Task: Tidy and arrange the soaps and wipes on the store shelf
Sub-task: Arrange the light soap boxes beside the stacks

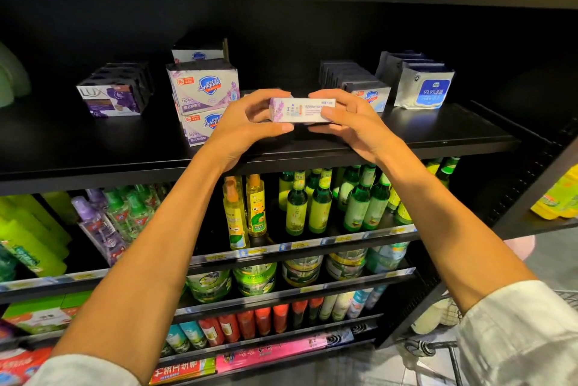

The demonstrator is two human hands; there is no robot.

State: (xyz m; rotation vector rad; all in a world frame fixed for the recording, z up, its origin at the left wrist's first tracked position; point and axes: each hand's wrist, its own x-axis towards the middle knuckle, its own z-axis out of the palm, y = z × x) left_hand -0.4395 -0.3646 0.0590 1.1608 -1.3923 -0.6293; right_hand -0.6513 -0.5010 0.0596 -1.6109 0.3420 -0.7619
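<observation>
Head camera looks at two hands holding one small white and purple soap box above the black shelf. Left hand pinches its left end, and right hand pinches its right end. Just left of the hands stands a pile of white and purple Safeguard soap boxes. Further left sits a purple Lux soap box. Right of the hands are blue and white wipe packs.

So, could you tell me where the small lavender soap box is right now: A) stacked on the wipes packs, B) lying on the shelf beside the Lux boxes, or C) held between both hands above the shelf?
C: the left hand and right hand each grip an end of the lavender soap box.
</observation>
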